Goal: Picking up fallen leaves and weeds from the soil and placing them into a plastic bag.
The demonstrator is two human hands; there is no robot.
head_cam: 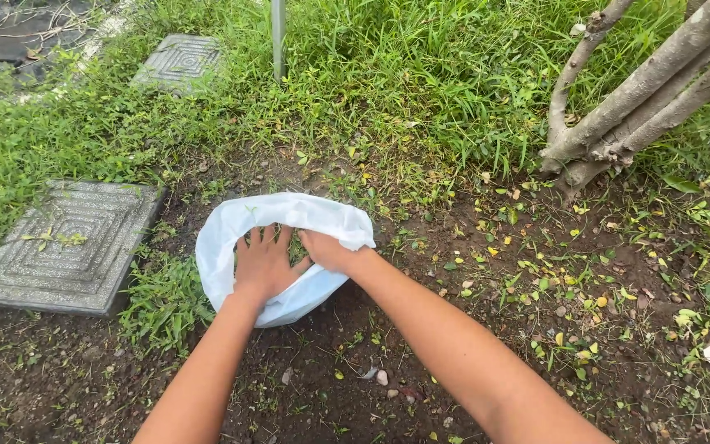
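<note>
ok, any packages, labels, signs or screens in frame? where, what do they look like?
White plastic bag: on bare soil at centre, mouth open, crumpled, plain, no print visible; left hand is spread inside its mouth, right hand is at its rim.
No labels, signs or screens in view.

Bag [285,215] lies on the soil [421,362] at frame centre-left, mouth facing the bottom edge; left hand [263,265] spread inside the opening, right hand [328,250] just beside it at the bag's right rim. Paving slab [66,245] left of the bag, grass tuft [162,300] between them. Second slab [178,59] upper left, pole [278,37] top centre in grass, tree trunks [643,90] upper right. Fallen leaves [569,288] scattered right of the bag
</note>
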